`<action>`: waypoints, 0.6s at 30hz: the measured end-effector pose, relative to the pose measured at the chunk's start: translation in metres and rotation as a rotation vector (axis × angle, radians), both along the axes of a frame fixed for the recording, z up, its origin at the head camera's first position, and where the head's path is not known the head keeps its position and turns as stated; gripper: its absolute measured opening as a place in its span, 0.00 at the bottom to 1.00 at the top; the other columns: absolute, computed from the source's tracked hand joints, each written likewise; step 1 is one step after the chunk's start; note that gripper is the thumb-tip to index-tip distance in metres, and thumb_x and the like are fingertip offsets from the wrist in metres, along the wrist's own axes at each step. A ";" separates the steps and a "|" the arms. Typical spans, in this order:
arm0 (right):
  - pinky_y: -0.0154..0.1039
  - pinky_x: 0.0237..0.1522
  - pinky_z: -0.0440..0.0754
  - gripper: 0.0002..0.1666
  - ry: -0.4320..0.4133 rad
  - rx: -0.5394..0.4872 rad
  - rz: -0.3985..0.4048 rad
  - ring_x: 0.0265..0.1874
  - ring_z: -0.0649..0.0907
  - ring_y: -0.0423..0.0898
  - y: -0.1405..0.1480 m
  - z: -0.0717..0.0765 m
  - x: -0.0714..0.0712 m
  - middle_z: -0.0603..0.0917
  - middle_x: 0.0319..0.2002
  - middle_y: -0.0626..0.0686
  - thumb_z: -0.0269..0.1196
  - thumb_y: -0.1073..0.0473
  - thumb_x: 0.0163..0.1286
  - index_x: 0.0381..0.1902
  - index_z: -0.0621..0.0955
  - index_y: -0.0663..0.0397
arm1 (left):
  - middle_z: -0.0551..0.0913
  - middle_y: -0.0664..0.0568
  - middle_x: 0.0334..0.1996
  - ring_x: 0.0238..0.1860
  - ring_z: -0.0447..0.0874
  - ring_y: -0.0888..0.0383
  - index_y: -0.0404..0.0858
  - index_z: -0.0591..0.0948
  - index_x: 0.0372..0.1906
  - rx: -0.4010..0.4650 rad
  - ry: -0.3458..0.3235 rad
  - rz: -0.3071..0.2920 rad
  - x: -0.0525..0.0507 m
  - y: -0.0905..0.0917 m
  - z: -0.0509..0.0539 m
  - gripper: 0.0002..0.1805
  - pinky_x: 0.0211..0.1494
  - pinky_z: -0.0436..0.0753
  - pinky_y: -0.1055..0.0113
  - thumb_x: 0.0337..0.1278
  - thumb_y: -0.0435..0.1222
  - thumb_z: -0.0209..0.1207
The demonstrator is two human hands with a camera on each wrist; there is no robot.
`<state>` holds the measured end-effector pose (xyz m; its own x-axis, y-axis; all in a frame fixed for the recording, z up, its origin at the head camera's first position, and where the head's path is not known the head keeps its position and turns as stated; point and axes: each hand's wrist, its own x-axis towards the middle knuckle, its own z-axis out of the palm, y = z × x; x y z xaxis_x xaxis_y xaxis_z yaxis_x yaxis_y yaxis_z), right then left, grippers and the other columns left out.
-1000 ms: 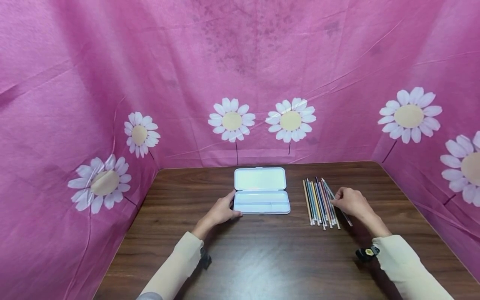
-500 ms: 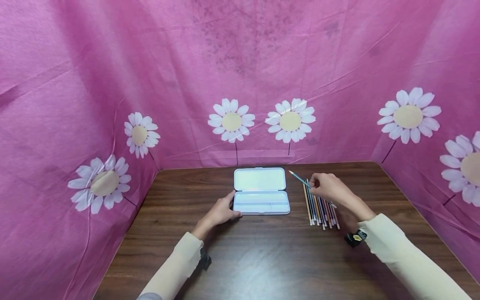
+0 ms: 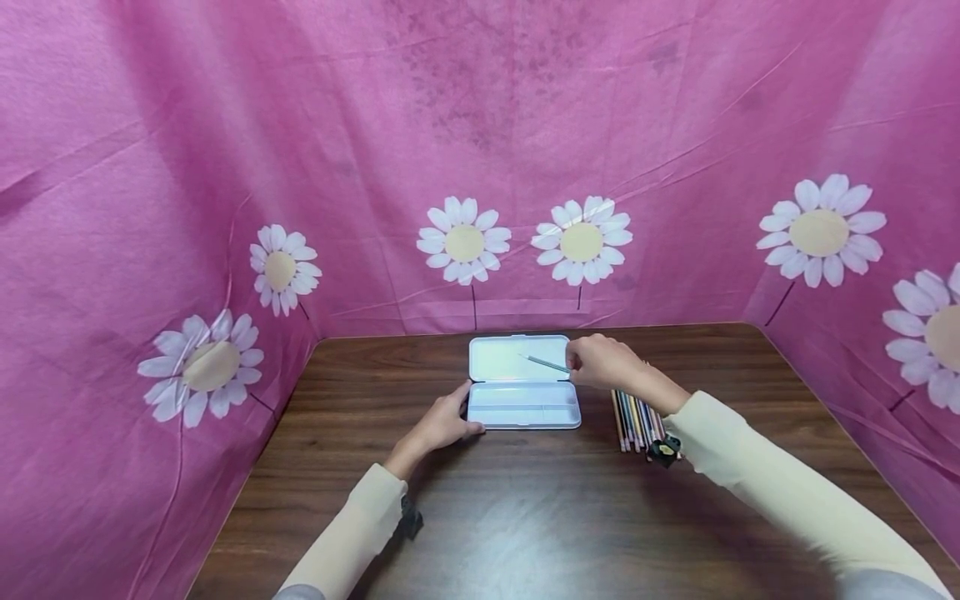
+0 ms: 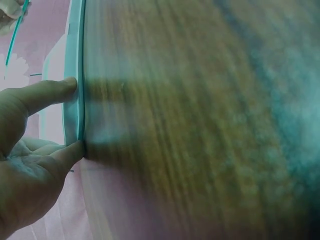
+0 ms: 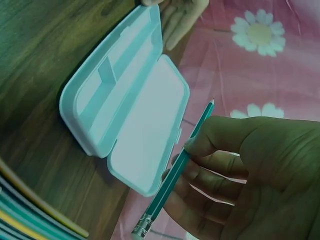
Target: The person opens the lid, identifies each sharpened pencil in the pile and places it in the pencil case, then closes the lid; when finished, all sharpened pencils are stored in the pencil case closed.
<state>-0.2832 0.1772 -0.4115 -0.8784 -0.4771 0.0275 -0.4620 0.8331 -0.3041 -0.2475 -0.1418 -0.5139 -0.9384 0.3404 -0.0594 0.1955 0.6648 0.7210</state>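
A white pencil case [image 3: 504, 394] lies open on the table, its lid [image 3: 498, 358] folded back away from me. The base shows divided compartments with nothing in them. My left hand [image 3: 441, 421] holds the case's left end; in the left wrist view the thumb [image 4: 50, 94] presses the near side and other fingers reach round the end. Above the lid's right side, my right hand [image 3: 606, 363] pinches a green pencil [image 5: 171, 179] between thumb and fingers. The pencil's sharpened tip points left and its eraser end is visible in the right wrist view.
Several pencils [image 3: 632, 423] lie side by side right of the case, partly hidden under my right forearm. Brown wood makes up the table [image 3: 517, 517]. A pink cloth with daisies [image 3: 525, 125] hangs behind and along both sides.
My right hand has picked the green pencil from the right side of the row, lifted it and carried it left over the case lid. The left hand stays at the case.
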 end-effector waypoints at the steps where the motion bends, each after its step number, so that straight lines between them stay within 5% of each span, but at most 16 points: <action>1: 0.39 0.26 0.72 0.04 0.007 0.009 0.014 0.27 0.77 0.43 -0.004 0.000 -0.001 0.81 0.26 0.45 0.69 0.62 0.61 0.30 0.83 0.48 | 0.66 0.28 0.78 0.73 0.77 0.41 0.25 0.58 0.82 0.001 0.002 -0.001 0.000 0.000 0.000 0.54 0.76 0.77 0.50 0.58 0.36 0.76; 18: 0.43 0.31 0.82 0.08 0.031 0.121 0.198 0.31 0.81 0.43 -0.054 -0.006 -0.018 0.84 0.28 0.44 0.70 0.66 0.60 0.28 0.85 0.46 | 0.66 0.28 0.78 0.73 0.76 0.41 0.26 0.58 0.82 0.005 0.009 -0.005 -0.003 0.000 -0.001 0.53 0.76 0.76 0.49 0.58 0.36 0.76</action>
<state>-0.3015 0.1230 -0.4174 -0.7671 -0.6413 -0.0152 -0.6275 0.7550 -0.1904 -0.2502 -0.1422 -0.5149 -0.9370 0.3458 -0.0496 0.2054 0.6602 0.7225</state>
